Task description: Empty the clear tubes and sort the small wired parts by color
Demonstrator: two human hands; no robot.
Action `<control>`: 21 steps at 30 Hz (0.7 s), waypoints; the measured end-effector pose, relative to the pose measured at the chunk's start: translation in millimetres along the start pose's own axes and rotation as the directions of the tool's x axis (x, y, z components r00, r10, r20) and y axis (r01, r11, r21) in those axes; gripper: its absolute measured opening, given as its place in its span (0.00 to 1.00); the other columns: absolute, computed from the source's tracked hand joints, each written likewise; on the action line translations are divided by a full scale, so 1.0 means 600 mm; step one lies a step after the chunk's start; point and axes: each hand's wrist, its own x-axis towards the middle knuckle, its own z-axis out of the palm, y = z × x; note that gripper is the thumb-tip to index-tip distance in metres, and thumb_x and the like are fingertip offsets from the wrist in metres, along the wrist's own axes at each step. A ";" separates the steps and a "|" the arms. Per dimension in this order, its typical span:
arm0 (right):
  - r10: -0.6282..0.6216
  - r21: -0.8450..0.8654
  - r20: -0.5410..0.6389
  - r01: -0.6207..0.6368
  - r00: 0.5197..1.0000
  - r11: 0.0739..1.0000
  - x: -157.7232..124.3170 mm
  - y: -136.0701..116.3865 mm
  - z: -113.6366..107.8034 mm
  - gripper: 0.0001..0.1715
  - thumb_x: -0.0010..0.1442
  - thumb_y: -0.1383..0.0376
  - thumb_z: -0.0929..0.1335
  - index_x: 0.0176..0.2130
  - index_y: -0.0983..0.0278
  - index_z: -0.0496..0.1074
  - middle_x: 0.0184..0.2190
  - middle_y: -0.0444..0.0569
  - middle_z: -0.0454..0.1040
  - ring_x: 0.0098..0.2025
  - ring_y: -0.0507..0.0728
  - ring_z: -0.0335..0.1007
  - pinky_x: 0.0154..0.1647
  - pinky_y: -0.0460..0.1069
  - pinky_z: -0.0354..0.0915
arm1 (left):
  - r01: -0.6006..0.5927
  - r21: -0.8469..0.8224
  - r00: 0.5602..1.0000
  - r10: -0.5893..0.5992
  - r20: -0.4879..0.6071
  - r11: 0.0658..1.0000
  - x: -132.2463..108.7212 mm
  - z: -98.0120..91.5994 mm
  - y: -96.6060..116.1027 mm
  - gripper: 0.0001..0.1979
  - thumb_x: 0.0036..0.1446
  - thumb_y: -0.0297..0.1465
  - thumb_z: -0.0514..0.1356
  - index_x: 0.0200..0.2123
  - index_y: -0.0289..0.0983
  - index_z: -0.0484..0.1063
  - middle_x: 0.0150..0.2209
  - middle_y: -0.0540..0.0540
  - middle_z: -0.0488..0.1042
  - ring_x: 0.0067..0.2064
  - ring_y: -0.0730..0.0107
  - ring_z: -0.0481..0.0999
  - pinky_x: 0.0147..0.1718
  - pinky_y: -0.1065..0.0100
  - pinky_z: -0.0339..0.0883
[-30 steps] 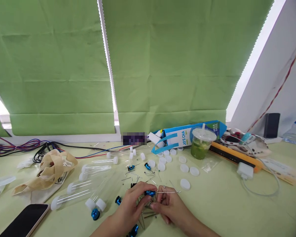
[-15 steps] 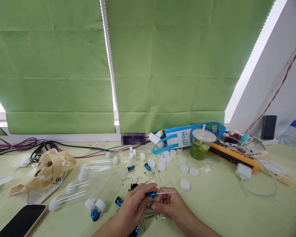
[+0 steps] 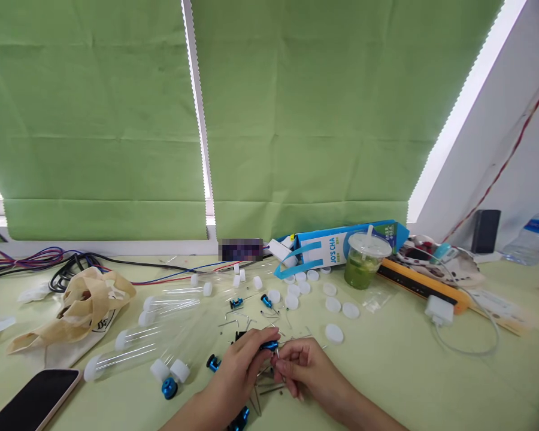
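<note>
Near the bottom centre, my left hand [image 3: 245, 365] is closed around a small blue metal fitting [image 3: 269, 345], which sticks out past the fingertips. My right hand [image 3: 302, 366] pinches a thin metal hex key [image 3: 278, 354] against the side of the fitting; its far end is hidden by the fingers. Loose hex keys [image 3: 272, 391] and thin rods lie beneath and behind both hands. Similar blue fittings lie around them: one with a black knob [image 3: 214, 363] left of my left hand, another [image 3: 266, 301] further back, and a round blue one [image 3: 169, 388] at the left.
Clear plastic tubes [image 3: 130, 361] with white ends lie to the left, beside a phone [image 3: 36, 398] and a beige cloth bag [image 3: 83, 305]. White round caps [image 3: 334, 333] are scattered behind my right hand. A lidded green drink [image 3: 362, 266], a blue-white bag [image 3: 332, 248] and an orange power strip [image 3: 424, 284] stand further back.
My right fingers have shifted and regripped close to the blue fitting. The long thin rod that pointed right from the fitting no longer shows clearly. The view has moved slightly.
</note>
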 end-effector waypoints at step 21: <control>0.040 0.014 -0.014 -0.040 0.999 0.999 0.002 0.000 0.001 0.23 0.46 0.53 0.72 0.32 0.69 0.67 0.23 0.49 0.74 0.14 0.46 0.61 0.13 0.41 0.53 | 0.017 0.017 1.000 -0.017 0.022 1.000 0.002 -0.003 0.000 0.19 0.61 0.25 0.48 0.55 0.46 0.56 0.46 0.47 0.71 0.45 0.71 0.70 0.46 0.69 0.65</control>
